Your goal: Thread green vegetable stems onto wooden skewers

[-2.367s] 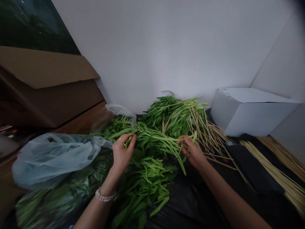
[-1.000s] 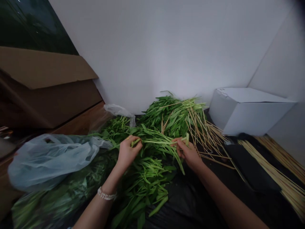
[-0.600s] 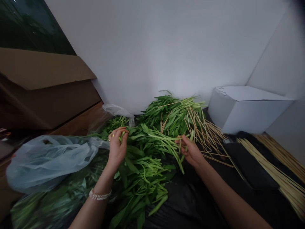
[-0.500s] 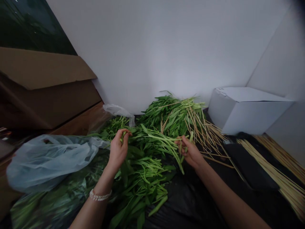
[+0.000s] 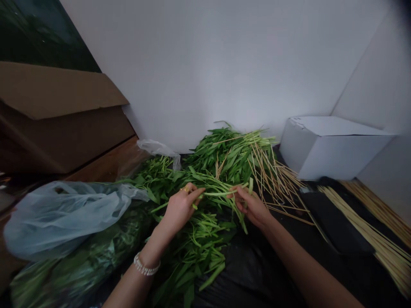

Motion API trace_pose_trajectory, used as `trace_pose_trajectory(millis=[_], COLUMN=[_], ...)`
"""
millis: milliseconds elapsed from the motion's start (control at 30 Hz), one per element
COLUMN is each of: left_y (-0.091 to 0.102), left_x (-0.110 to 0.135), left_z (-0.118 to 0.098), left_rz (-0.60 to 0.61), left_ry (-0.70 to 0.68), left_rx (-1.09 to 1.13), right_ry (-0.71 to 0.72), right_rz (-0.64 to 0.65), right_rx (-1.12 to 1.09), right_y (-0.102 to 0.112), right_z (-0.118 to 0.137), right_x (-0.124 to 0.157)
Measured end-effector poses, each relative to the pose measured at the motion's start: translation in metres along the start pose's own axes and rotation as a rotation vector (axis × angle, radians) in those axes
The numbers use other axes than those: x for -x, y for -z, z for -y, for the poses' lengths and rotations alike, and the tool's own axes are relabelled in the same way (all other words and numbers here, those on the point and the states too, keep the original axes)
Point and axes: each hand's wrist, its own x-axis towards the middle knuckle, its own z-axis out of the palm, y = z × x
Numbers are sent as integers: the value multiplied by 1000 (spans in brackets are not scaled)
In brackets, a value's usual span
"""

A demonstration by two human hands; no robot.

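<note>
A green leafy-vegetable stem (image 5: 218, 194), like water spinach, stretches nearly level between my two hands. My left hand (image 5: 182, 206) pinches its left part, and a short green piece pokes out below the fingers. On the other side, my right hand (image 5: 250, 206) closes its fingertips on the stem, with another thick stem end sticking up by the knuckles. Under and in front of both hands lie loose greens (image 5: 205, 244), leaves to the left and cut stems to the right. Behind them rises a larger heap of greens (image 5: 221, 149) against the wall.
Thin wooden sticks (image 5: 272, 171) lie scattered over the heap's right side. A dark flat tablet-like thing (image 5: 337, 222) and more sticks (image 5: 369, 231) are at the right, before a white box (image 5: 346, 156). A plastic bag (image 5: 67, 218) and a cardboard box (image 5: 64, 132) stand left.
My left hand has moved right and slightly down, closer to my right hand, and now grips the stem. My right hand has shifted a little left.
</note>
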Motion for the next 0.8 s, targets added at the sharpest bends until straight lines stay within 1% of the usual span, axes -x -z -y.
trace_pose_trajectory(millis=[100, 267, 333, 433, 533, 567, 633, 700, 800], left_y=[-2, -2, -2, 0, 7, 10, 15, 20, 26], left_x=[1, 3, 2, -1, -4, -5, -5, -5, -4], left_z=[1, 0, -2, -1, 12, 19, 30, 36, 30], left_rz=[70, 75, 41, -63, -201, -246, -317, -328, -228], left_ry=[-21, -11, 38, 185, 359, 398, 421, 408, 440], left_rx=[-87, -84, -50, 83, 216, 223, 175, 155, 260], right_ry=[-11, -5, 9, 12, 15, 22, 35, 39, 33], right_rz=[17, 18, 28, 59, 2, -22, -40, -19, 35], right_rx=[19, 25, 32, 39, 7, -5, -15, -3, 52], right_y=[0, 0, -1, 1, 7, 9, 12, 12, 6], right_z=[-1, 0, -1, -1, -1, -1, -1, -1, -2], right_x=[0, 1, 2, 1, -3, -4, -6, -5, -2])
